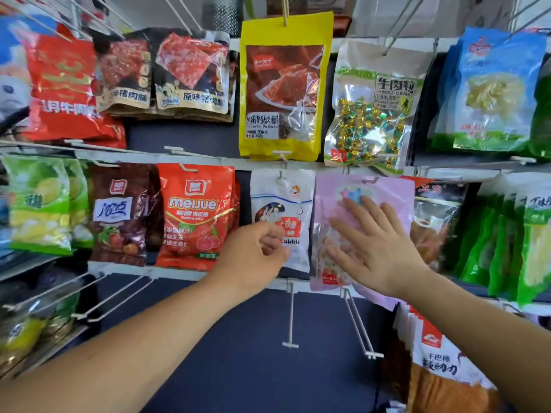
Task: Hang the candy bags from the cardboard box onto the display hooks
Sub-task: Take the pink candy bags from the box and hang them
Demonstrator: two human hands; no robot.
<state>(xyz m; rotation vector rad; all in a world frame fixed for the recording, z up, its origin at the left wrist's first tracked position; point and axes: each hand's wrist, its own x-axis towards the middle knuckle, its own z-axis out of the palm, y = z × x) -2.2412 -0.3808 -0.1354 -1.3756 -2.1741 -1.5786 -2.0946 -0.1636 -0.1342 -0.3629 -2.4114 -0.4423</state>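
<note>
A pink candy bag [384,198] hangs on a hook in the middle row, right of centre. My right hand [372,248] lies flat against its front with straight, spread fingers. Just left of it hangs a white candy bag [283,198] with a rabbit picture. My left hand [253,257] sits in front of that bag's lower part, fingers loosely curled, and I see nothing held in them. The cardboard box is out of view.
Two bare white hooks [290,317] [359,326] stick out from the lower rail below my hands. Red jelly bag [196,216], brown bag [125,213] and green bags [38,204] hang to the left. Yellow jerky bag [283,87] and a clear beef-grain bag [372,105] hang above.
</note>
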